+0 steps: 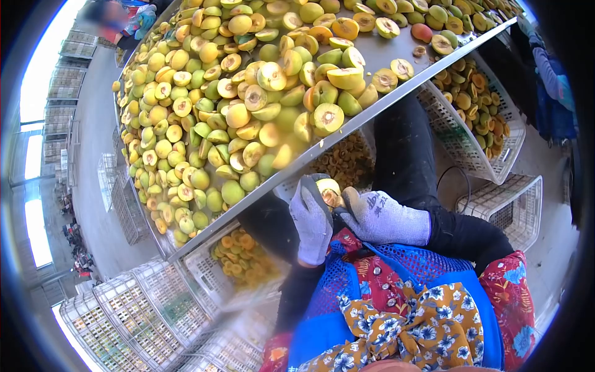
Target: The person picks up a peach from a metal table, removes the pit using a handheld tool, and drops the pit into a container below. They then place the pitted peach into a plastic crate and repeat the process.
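My left hand [312, 220], in a grey-white work glove with dark fingertips, is closed around an apricot half [327, 187] above my lap. The brownish stone side of the fruit faces my right hand [387, 218]. That hand, gloved alike, is closed with its fingertips against the fruit; whatever it may hold is hidden. Just beyond both hands runs the metal edge of a sorting table [406, 88], heaped with halved yellow-green apricots [217, 118]. Below the edge, between my knees, a container holds many brown stones or scraps [347, 158].
A white crate of apricot halves [462, 133] stands at the right, by an upturned white crate [511, 208]. At lower left are another crate with halves [242, 260] and large white crates [136, 310]. Co-workers stand at upper left [133, 22] and right [551, 80].
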